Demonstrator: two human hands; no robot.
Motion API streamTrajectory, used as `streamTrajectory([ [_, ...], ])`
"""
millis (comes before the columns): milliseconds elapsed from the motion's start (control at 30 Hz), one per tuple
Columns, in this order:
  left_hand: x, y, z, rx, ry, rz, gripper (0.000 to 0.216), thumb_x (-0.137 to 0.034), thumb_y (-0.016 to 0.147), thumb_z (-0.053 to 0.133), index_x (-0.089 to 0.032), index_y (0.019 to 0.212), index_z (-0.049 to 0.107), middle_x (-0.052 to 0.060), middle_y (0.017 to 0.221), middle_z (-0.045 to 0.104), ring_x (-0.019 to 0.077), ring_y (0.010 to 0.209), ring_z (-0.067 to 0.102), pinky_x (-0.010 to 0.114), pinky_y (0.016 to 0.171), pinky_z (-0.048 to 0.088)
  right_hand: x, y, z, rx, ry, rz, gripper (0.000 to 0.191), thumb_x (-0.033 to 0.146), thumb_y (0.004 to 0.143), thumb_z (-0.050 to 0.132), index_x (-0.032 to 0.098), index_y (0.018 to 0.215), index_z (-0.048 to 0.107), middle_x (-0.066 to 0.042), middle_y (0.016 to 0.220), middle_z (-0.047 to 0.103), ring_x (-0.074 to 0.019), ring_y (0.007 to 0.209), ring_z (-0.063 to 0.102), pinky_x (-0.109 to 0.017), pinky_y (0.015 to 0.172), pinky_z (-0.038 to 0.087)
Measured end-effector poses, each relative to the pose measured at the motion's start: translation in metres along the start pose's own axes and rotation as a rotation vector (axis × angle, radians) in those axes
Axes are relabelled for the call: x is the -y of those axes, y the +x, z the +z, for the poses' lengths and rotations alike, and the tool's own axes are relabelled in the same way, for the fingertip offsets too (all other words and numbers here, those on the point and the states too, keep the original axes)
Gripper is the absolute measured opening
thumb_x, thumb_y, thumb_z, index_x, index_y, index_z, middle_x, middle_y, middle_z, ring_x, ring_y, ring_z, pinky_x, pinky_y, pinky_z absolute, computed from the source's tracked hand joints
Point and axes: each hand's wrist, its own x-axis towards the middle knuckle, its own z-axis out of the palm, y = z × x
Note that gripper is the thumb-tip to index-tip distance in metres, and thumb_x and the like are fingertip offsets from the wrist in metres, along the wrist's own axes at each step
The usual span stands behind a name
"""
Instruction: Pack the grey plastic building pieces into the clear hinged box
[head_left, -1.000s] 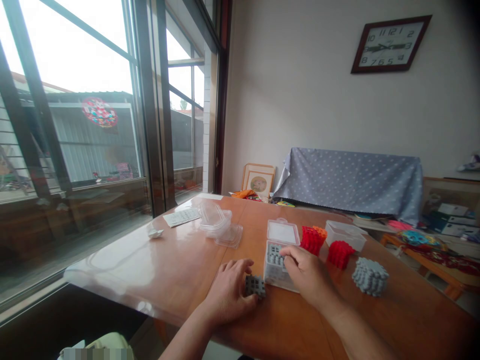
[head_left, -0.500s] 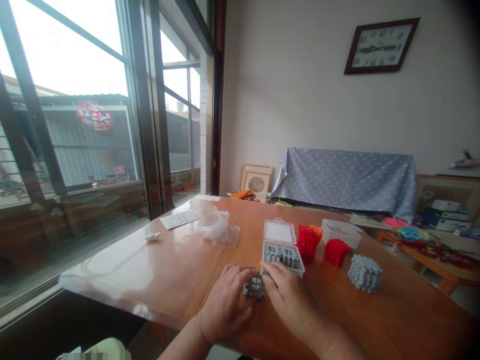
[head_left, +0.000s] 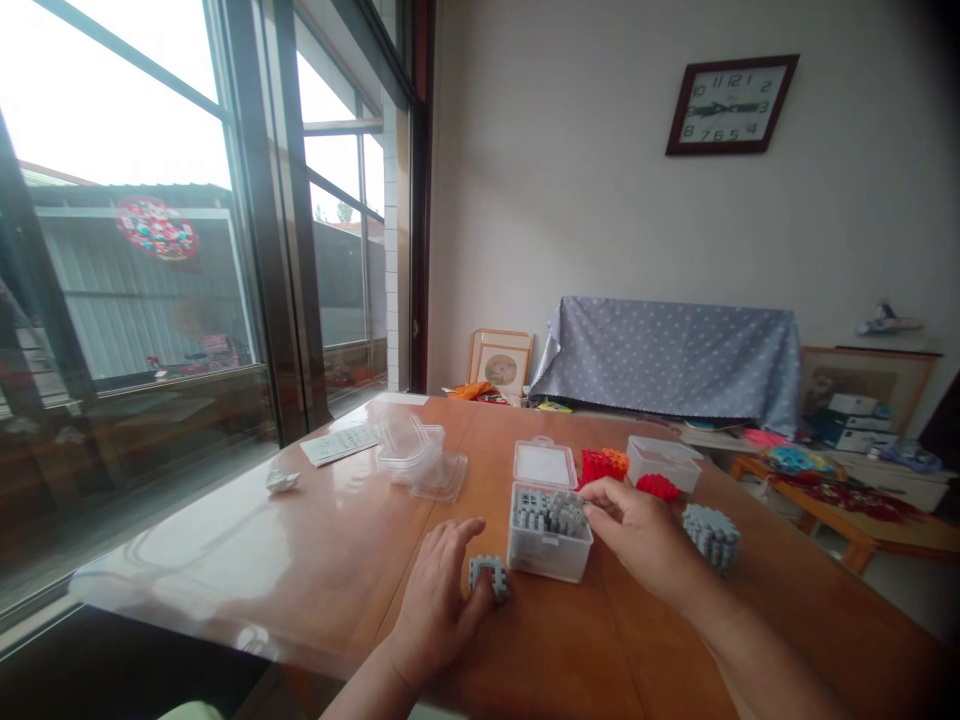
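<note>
My left hand (head_left: 442, 590) rests on the table with its fingers stretched apart. Its thumb lies against a grey notched plastic building piece (head_left: 489, 562) with a square opening. To the right, my right hand (head_left: 634, 520) pinches the edge of a tilted grey building piece (head_left: 568, 513) at the right side of a clear plastic box (head_left: 550, 556). More grey pieces fill that box, and its lid (head_left: 543, 464) is folded back. Farther right, partly behind my right wrist, is a stack of grey pieces (head_left: 711, 538).
Red pieces (head_left: 596, 468) and another red pile (head_left: 658, 487) stand behind my right hand, near a clear container (head_left: 664, 465). Clear lids and boxes (head_left: 411, 452), a printed sheet (head_left: 341, 443) and a crumpled wrapper (head_left: 282, 482) lie at the left.
My hands have separated. The right moved from the grey piece between them to the box's right side; the left stays by that piece. The view has shifted slightly right.
</note>
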Motion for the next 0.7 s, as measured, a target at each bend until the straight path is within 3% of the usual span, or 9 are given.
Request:
streamTrajectory([
  [267, 0.001, 0.009, 0.000, 0.137, -0.064, -0.174, 0.043, -0.020, 0.086, 0.060, -0.024, 0.128, 0.054, 0.012, 0.125, 0.065, 0.0319, 0.119, 0.061, 0.054, 0.101, 0.049, -0.013, 0.004, 0.002, 0.014, -0.312, -0.014, 0.022, 0.030, 0.086, 0.058, 0.026, 0.097, 0.076, -0.003, 0.086, 0.073, -0.0205, 0.083, 0.067, -0.029, 0.076, 0.049],
  [433, -0.002, 0.012, -0.002, 0.196, -0.077, -0.208, 0.044, -0.020, 0.082, 0.062, -0.024, 0.125, 0.056, 0.010, 0.126, 0.065, 0.0316, 0.119, 0.060, 0.053, 0.103, 0.048, -0.010, 0.005, 0.006, 0.072, -0.367, 0.006, 0.020, 0.028, 0.085, 0.057, 0.026, 0.092, 0.076, -0.002, 0.085, 0.070, -0.0190, 0.078, 0.065, -0.029, 0.075, 0.046],
  [700, -0.011, 0.019, -0.007, 0.278, -0.074, -0.237, 0.049, -0.018, 0.072, 0.067, -0.027, 0.119, 0.058, 0.006, 0.123, 0.068, 0.0306, 0.116, 0.061, 0.049, 0.104, 0.045, -0.008, 0.002, 0.007, 0.126, -0.393, -0.104, 0.020, 0.022, 0.087, 0.055, 0.025, 0.078, 0.073, -0.001, 0.084, 0.073, -0.0222, 0.093, 0.061, -0.032, 0.084, 0.044],
])
